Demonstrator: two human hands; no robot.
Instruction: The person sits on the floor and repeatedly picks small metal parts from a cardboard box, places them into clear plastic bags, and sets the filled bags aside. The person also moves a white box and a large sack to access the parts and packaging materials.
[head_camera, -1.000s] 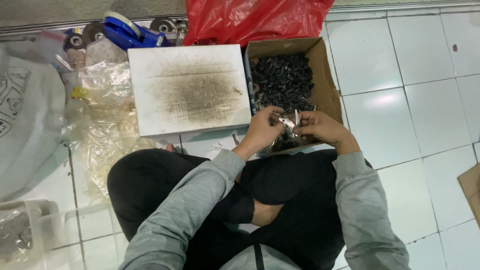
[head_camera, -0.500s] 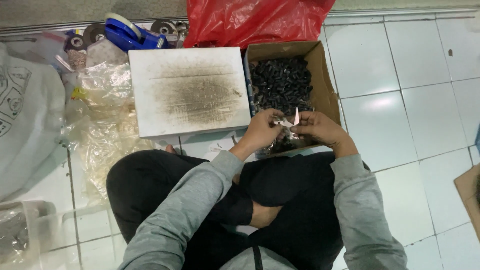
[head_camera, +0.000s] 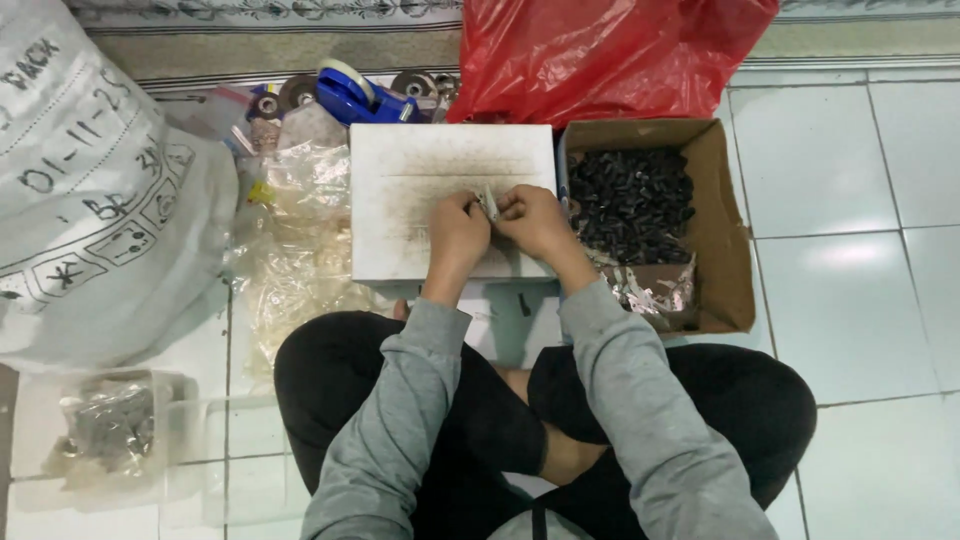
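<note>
Both hands, left hand (head_camera: 457, 232) and right hand (head_camera: 533, 220), pinch small metal piece (head_camera: 489, 202) over white board (head_camera: 400, 170), fingers clenched; cardboard box (head_camera: 722, 200) at 3 o'clock, within reach.

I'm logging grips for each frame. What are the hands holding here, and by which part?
Both hands, left hand and right hand, pinch a small pale strip between their fingertips above the white board. Which part of it they grip cannot be told.

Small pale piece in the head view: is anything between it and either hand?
Nothing visible. Both hands, left hand and right hand, meet over the white board and pinch the small pale piece directly between their fingers. The cardboard box of dark parts sits off to the right.
</note>
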